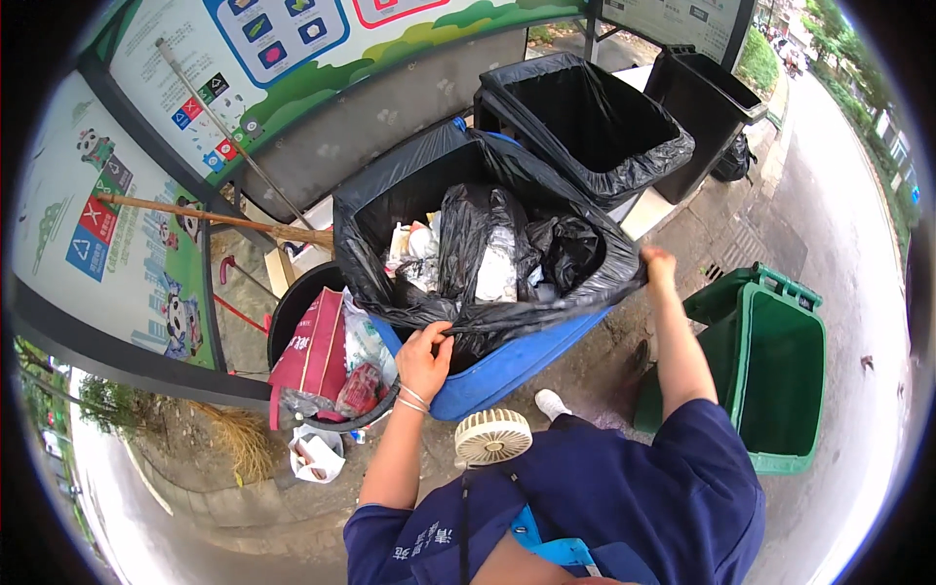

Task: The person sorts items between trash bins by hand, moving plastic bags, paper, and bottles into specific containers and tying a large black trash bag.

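A blue wheeled bin [504, 365] stands before me, lined with a black plastic bag [409, 172] whose edge is folded over most of the rim. My left hand [424, 360] pinches the liner's near edge between thumb and fingers, at the front left corner. There the plastic is lifted off the blue rim and a dark gap shows. At the right corner, my right hand [660, 268] grips the same liner's edge, with the fingertips partly hidden. Inside lie knotted black rubbish bags [567, 252] and loose white waste [499, 267].
A black-lined bin [585, 117] and a black bin [706, 110] stand behind; a green bin [779, 373] is at right. At left, a black tub [307, 281] holds a red bag [314, 351], near a broom [219, 212]. A white handheld fan [493, 439] hangs at my chest.
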Tool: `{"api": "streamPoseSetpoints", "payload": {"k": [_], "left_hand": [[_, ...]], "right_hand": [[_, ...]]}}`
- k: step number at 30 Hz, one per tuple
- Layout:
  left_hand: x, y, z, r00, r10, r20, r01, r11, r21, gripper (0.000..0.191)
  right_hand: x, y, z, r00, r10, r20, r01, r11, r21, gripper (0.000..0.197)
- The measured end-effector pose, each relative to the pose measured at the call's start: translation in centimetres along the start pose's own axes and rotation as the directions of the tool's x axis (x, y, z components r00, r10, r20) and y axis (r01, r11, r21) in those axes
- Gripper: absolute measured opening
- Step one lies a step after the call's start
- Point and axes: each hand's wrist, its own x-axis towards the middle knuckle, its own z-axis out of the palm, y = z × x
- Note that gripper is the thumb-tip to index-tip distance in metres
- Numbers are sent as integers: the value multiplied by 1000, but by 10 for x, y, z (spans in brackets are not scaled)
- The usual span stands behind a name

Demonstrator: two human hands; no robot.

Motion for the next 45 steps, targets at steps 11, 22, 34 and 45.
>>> {"api": "streamPoseSetpoints", "payload": {"k": [11,22,34,45], "left_hand": [[7,6,10,993,-110,-49,119,959,259,21],[15,19,12,957,-218,-193,264,929,259,12],[26,23,13,944,-256,-210,302,924,233,14],[34,22,16,945,-241,-220,293,924,246,18]], "right_hand": [[70,-237,222,592,-527,610,797,272,-540,25],[166,-71,467,716,-1,698,483,723,-494,41],[196,-34,540,817,62,574,119,955,-272,22],[122,-94,501,636,-200,746,92,979,184,25]]}}
